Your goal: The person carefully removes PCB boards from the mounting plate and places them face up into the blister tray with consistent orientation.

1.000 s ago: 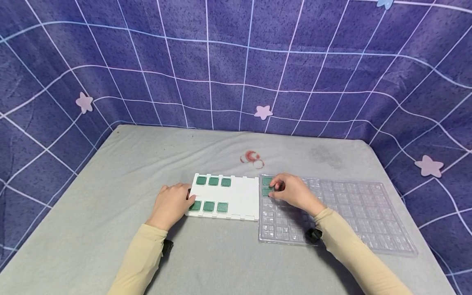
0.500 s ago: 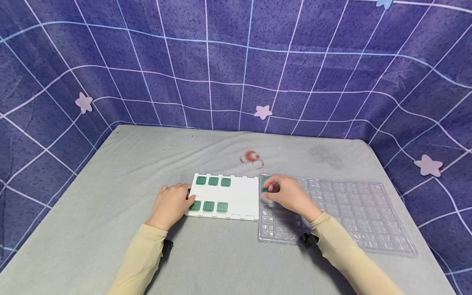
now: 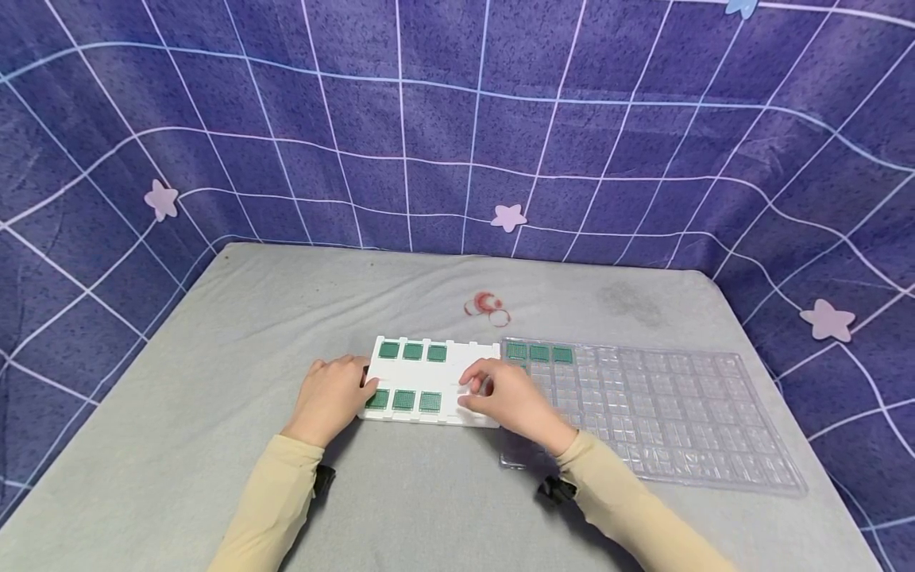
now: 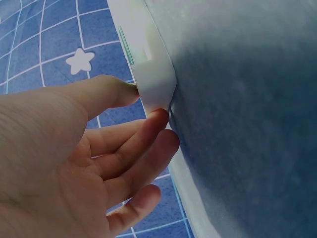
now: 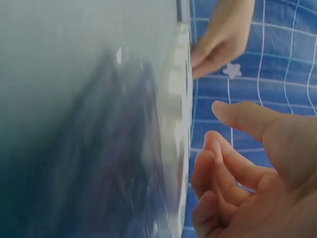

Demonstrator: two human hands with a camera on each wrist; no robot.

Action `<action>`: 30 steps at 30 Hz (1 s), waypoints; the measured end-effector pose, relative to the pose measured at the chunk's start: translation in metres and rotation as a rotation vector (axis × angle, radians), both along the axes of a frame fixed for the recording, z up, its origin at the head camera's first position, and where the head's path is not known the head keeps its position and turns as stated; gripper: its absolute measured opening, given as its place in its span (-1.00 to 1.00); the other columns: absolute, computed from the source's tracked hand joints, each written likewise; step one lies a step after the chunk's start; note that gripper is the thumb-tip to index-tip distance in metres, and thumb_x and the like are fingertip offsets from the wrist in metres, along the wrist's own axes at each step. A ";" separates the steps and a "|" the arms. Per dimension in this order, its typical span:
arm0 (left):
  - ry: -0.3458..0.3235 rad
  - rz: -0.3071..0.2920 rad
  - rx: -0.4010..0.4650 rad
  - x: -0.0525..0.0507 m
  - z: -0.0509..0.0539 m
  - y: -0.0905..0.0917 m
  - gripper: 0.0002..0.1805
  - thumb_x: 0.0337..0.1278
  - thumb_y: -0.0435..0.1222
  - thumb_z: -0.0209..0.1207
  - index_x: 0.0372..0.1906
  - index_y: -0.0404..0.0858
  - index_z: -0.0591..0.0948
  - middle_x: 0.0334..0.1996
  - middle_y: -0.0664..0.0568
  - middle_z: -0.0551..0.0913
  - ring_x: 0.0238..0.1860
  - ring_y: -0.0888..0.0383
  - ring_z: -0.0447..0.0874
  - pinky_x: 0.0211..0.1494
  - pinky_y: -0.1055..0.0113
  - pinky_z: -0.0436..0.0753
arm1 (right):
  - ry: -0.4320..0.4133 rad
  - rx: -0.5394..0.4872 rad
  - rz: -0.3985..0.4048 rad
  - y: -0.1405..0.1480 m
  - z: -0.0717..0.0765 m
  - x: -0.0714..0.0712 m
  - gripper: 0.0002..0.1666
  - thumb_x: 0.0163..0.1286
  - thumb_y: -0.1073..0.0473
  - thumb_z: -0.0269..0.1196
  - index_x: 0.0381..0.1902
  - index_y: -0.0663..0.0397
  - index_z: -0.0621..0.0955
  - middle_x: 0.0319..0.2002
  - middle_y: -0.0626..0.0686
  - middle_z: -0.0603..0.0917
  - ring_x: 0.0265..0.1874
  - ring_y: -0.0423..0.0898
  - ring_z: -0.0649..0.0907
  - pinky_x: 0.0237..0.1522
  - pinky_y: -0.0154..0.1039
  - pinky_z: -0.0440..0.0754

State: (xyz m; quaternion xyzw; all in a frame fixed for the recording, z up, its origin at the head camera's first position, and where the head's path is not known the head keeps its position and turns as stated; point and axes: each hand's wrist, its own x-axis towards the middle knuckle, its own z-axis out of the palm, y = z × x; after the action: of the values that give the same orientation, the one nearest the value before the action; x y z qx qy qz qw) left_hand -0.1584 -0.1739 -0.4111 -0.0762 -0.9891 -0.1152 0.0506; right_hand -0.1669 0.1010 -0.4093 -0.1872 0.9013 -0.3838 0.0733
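Purple curtain [image 3: 322, 159] stands behind the gray counter [image 3: 407, 508]. At centre of the frame, the left hand [image 3: 332, 397] pinches the white board [image 3: 411, 371] at its left end; the right hand [image 3: 511, 397] is over the right part, thumb and fingers apart, nothing visible between. Probably the left should steady the board while the right pinches chips [image 3: 403, 400] only by edges. They look flat, green, square: six in two rows on the board, more in the clear tray [image 3: 686, 405] at right.

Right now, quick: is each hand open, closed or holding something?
Left hand: holding the white tray by its left end.
Right hand: open, thumb and fingertips apart, nothing visible between them.
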 end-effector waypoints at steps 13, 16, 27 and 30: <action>0.004 -0.007 -0.003 0.001 0.001 0.000 -0.76 0.26 -0.25 0.28 -0.11 -0.35 0.72 -0.21 -0.16 0.77 -0.20 -0.12 0.76 -0.05 0.00 0.46 | 0.047 0.046 0.010 -0.029 -0.009 0.008 -0.72 0.18 0.08 0.49 -0.15 -0.05 0.71 -0.41 -0.14 0.63 -0.44 -0.28 0.49 -0.30 -0.38 0.42; 0.004 -0.008 -0.002 0.001 0.001 0.000 -0.76 0.26 -0.25 0.28 -0.11 -0.35 0.72 -0.21 -0.16 0.77 -0.20 -0.12 0.76 -0.05 0.00 0.46 | 0.081 0.075 0.002 -0.033 -0.010 0.009 -0.70 0.15 0.05 0.50 -0.17 -0.07 0.71 -0.41 -0.13 0.64 -0.43 -0.26 0.48 -0.29 -0.37 0.41; 0.012 -0.012 -0.001 0.000 0.002 0.001 -0.80 0.25 -0.25 0.29 -0.17 -0.33 0.72 -0.26 -0.14 0.77 -0.25 -0.09 0.74 -0.11 0.05 0.44 | 0.138 0.140 -0.031 -0.040 -0.014 0.009 -0.69 0.10 0.00 0.53 -0.21 -0.12 0.70 -0.43 -0.16 0.62 -0.42 -0.25 0.46 -0.34 -0.37 0.36; 0.007 -0.010 -0.005 0.001 0.002 0.001 -0.81 0.25 -0.25 0.29 -0.19 -0.32 0.71 -0.28 -0.12 0.76 -0.28 -0.08 0.72 -0.12 0.06 0.43 | 0.115 0.145 -0.032 -0.041 -0.013 0.009 -0.69 0.11 0.00 0.52 -0.21 -0.12 0.70 -0.41 -0.16 0.62 -0.43 -0.25 0.46 -0.36 -0.37 0.36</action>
State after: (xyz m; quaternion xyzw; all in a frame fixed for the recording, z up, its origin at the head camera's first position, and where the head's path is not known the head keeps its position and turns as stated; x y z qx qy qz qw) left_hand -0.1576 -0.1731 -0.4088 -0.0818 -0.9888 -0.1128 0.0530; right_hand -0.1582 0.0598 -0.4224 -0.1890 0.9323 -0.3072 0.0286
